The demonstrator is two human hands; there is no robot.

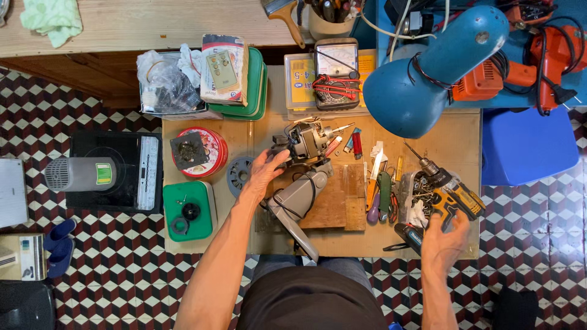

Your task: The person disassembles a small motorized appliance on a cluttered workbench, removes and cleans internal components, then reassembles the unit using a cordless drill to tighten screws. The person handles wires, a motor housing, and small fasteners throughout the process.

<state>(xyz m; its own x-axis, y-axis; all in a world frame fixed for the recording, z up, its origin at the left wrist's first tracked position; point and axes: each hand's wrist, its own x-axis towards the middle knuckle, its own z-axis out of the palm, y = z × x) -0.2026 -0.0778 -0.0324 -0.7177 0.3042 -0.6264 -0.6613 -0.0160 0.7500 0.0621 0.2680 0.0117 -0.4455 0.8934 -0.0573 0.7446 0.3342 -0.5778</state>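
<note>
Wooden workbench (pixel 428 131) takes up the middle of the view, and a big blue lamp shade (pixel 428 73) hangs over its far right corner. At the centre, on a wooden board (pixel 339 205), lies a grey fan housing (pixel 299 198) with the bare fan motor (pixel 304 142) at its upper end, its shaft pointing right. The left hand (pixel 264 174) rests open-fingered against the motor's left side, steadying rather than gripping it. The motor looks heavy and rigid, with thin wires that could snag, so the metal body is the safer hold. At the right edge the right hand (pixel 445 241) closes around the grip of a yellow cordless drill (pixel 449 192), bit aimed up-left; it looks dense and stiff, best taken by that handle. Beside it lie small hand tools (pixel 382 195)
</note>
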